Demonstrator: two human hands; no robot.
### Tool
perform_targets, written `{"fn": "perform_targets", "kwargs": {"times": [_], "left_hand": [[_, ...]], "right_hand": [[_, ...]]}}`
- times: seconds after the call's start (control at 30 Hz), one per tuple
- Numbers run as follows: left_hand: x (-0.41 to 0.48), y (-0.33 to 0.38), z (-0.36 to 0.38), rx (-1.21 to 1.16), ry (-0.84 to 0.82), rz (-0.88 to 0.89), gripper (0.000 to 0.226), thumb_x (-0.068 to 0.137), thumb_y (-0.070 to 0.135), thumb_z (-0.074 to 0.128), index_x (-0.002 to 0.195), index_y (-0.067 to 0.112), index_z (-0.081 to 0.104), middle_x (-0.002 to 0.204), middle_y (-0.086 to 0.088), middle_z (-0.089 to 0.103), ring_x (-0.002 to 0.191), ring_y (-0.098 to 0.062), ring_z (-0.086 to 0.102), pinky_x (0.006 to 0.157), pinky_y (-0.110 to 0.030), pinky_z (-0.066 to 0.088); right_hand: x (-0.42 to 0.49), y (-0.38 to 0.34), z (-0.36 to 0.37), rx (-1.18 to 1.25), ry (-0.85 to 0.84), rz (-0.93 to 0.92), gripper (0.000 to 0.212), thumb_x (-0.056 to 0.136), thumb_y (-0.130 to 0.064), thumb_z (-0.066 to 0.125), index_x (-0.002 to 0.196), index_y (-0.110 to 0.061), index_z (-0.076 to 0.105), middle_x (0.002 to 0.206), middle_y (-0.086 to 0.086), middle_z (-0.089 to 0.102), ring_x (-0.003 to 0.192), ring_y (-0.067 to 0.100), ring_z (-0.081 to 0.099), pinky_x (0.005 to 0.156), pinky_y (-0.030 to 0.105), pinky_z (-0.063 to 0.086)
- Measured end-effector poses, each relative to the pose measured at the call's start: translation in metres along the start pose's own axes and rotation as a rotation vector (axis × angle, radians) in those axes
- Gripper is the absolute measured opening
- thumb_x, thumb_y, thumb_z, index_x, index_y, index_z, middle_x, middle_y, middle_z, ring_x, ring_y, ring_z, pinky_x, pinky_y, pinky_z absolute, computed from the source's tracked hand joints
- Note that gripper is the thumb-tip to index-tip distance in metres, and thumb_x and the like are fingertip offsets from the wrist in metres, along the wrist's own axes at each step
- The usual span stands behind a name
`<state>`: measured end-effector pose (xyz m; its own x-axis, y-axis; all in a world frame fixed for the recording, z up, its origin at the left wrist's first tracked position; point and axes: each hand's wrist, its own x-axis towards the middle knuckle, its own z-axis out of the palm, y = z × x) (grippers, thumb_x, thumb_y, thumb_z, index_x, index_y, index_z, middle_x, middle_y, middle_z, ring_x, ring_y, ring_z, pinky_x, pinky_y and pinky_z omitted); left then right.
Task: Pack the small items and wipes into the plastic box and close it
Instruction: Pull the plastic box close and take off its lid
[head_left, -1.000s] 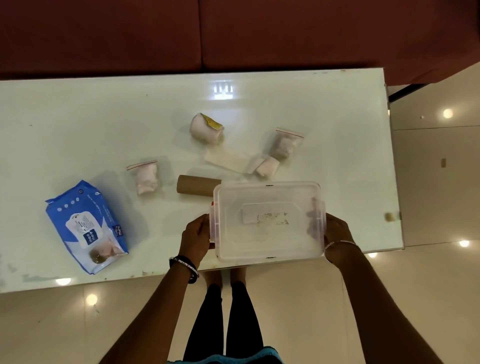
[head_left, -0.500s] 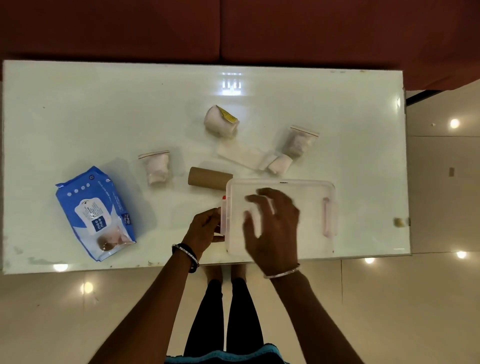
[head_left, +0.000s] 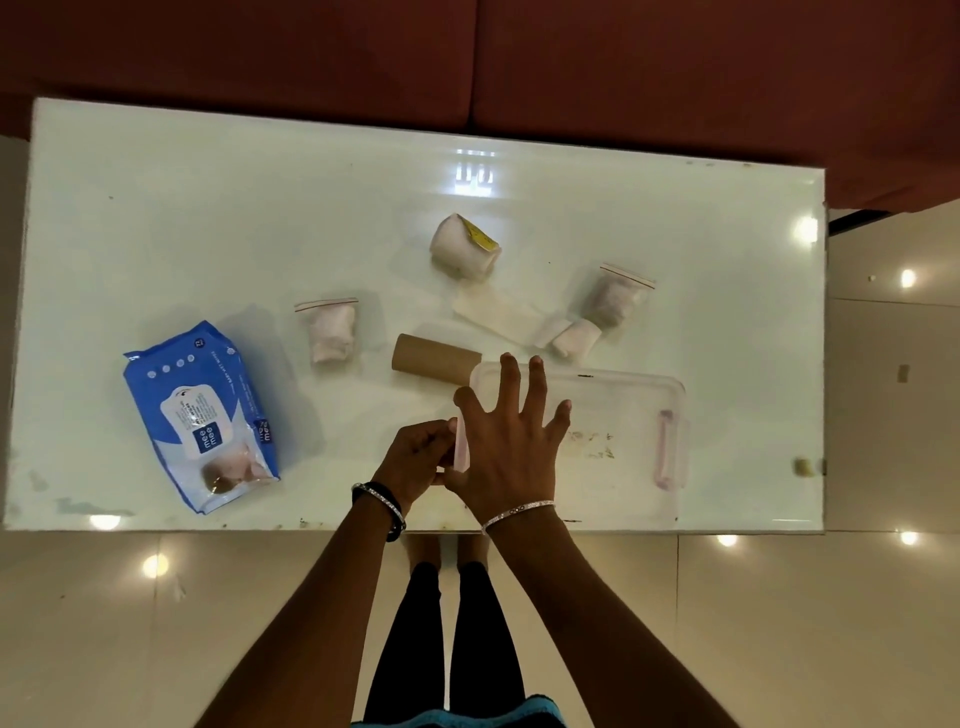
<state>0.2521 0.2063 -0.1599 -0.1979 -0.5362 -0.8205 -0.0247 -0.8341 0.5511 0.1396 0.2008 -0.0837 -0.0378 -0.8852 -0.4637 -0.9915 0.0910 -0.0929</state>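
Note:
A clear plastic box (head_left: 618, 447) with its lid on and pink side clips sits at the table's near edge. My right hand (head_left: 506, 447) lies flat on the left part of the lid, fingers spread. My left hand (head_left: 418, 460) has its fingers curled on the pink clip (head_left: 461, 451) at the box's left end. A blue wipes pack (head_left: 200, 415) lies at the left. A cardboard tube (head_left: 434, 361), two small zip bags (head_left: 327, 332) (head_left: 615, 296), a white roll with a yellow label (head_left: 465, 249) and a partly unrolled bandage (head_left: 519, 322) lie beyond the box.
The white glass table (head_left: 208, 208) runs wide, with a dark red sofa (head_left: 467, 57) behind it. Its right edge is near the box; a small object (head_left: 804, 466) sits at that edge. My legs stand on the glossy tiled floor below the near edge.
My right hand left the box's right end, crossed over the lid and now presses on its left part. My left hand stays at the left clip.

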Motion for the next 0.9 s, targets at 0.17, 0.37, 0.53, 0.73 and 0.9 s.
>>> {"fn": "perform_targets", "kwargs": {"times": [0.17,0.37,0.53,0.73,0.9], "left_hand": [[0.002,-0.001,0.0,0.055,0.022,-0.012,0.033,0.101,0.021,0.047,0.112,-0.005,0.064,0.094,-0.017,0.068,0.082,-0.026,0.064,0.073,-0.04,0.057],[0.002,-0.002,0.0,0.106,0.03,-0.009,0.03,0.101,0.021,0.045,0.106,-0.001,0.065,0.087,-0.012,0.067,0.071,-0.018,0.065,0.057,-0.024,0.051],[-0.001,0.001,0.003,0.106,0.055,-0.021,0.029,0.102,0.02,0.043,0.114,0.004,0.065,0.096,-0.014,0.071,0.08,-0.021,0.07,0.057,-0.023,0.058],[-0.004,0.009,0.001,0.164,0.06,-0.066,0.031,0.103,0.019,0.042,0.114,0.001,0.064,0.095,-0.014,0.071,0.08,-0.023,0.07,0.064,-0.03,0.062],[-0.005,0.011,0.003,0.234,0.059,-0.059,0.031,0.104,0.015,0.038,0.116,-0.001,0.062,0.103,-0.02,0.069,0.085,-0.029,0.069,0.07,-0.036,0.06]], "right_hand": [[0.009,0.005,-0.011,-0.048,0.045,-0.055,0.071,0.048,-0.052,0.08,0.111,-0.03,0.056,0.135,0.017,0.047,0.129,0.043,0.041,0.093,0.061,0.037],[-0.002,0.01,-0.039,-0.017,0.085,-0.102,0.086,0.039,-0.058,0.078,0.114,-0.028,0.051,0.137,0.017,0.044,0.126,0.04,0.043,0.092,0.057,0.038],[-0.019,0.035,-0.089,-0.052,0.047,-0.226,0.097,0.031,-0.076,0.076,0.107,-0.022,0.05,0.123,0.006,0.049,0.111,0.029,0.047,0.079,0.046,0.044],[-0.038,0.1,-0.146,0.096,-0.18,-0.255,0.055,0.05,-0.057,0.084,0.091,-0.031,0.056,0.1,-0.008,0.039,0.095,0.013,0.033,0.078,0.037,0.044],[-0.064,0.179,-0.173,0.148,-0.237,-0.148,0.023,0.06,-0.038,0.087,0.078,-0.034,0.072,0.086,-0.017,0.039,0.089,0.009,0.035,0.069,0.022,0.033]]}}
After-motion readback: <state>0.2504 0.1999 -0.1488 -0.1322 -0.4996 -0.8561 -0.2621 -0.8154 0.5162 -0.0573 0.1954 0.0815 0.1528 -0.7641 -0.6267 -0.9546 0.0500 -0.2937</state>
